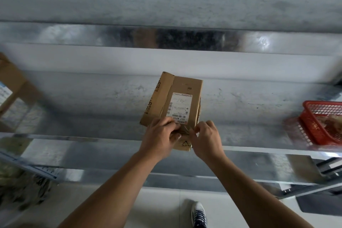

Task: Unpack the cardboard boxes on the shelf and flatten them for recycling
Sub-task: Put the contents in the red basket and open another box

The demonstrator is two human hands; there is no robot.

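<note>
Small cardboard box lies flat on metal shelf, label up, still closed, contents hidden. Left hand curled, gripping its near end. Right hand pinches the same end, just beside. Red basket far right holds brownish stuff, too blurred to tell. Second box at left edge.

Our grey metal shelf
On it we see a small cardboard box mid-front, a red basket right, a second box left.
</note>
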